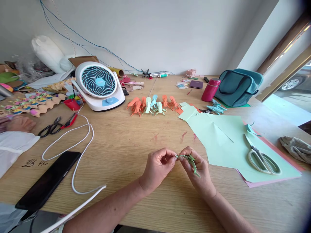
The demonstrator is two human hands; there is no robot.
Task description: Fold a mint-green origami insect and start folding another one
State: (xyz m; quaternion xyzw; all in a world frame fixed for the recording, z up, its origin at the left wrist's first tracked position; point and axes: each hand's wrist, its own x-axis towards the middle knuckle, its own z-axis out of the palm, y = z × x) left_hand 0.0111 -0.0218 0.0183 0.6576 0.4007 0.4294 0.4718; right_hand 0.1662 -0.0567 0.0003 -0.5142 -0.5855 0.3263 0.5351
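Small green folded paper figure (190,160), thin pointed legs, pinched between left hand (157,166) and right hand (198,171)

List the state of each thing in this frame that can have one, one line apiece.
left hand: pinching one end of the green paper figure
right hand: holding the green paper figure
green paper figure: folded, held above the table
white-handled scissors: closed, lying on the green sheets
black-handled scissors: slightly open, flat on the table
phone: screen dark
red bottle: upright, capped
teal bag: closed
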